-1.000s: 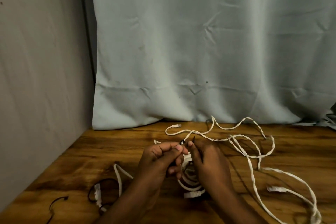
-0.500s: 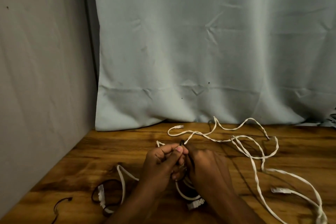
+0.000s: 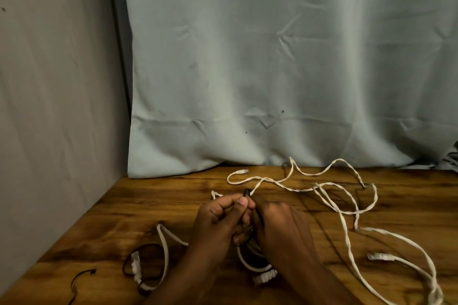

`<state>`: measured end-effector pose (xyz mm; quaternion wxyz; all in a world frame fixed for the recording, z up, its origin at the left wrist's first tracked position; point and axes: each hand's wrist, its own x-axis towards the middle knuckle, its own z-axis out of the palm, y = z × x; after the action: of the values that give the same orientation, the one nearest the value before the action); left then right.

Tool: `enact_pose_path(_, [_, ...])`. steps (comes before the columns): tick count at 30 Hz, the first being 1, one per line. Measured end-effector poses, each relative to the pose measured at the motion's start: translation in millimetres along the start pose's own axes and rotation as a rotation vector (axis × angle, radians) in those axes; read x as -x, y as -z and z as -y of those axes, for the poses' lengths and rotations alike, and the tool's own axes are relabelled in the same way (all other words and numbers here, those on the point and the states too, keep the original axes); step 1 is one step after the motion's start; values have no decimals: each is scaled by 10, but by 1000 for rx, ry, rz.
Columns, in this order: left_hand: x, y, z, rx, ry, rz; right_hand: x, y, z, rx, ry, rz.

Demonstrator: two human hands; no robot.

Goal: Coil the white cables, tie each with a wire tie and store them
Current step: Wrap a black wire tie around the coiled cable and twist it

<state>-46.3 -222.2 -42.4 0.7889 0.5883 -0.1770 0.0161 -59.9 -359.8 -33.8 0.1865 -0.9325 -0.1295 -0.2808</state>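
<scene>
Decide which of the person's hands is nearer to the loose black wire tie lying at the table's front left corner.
Left. The left hand is on the same side as the black wire tie, though well apart from it; the right hand lies farther right, beyond the left.

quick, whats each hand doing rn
Left hand: closed, pinching the black wire tie between thumb and fingers.
Right hand: closed, fingers curled at the same tie over the coiled white cable.

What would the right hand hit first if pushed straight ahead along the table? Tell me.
Probably the loose white cable just beyond the right hand, then the pale curtain; depth is uncertain.
</scene>
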Motion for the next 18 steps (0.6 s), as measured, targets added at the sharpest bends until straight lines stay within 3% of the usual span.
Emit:
enact_pose_path(6, [-13,18,3,-16,-21,-3,15,-42,-22,8,35,-20])
enact_pose_path(18, [-10,14,23,4,63,0,-39,18,-4,55,-70,39])
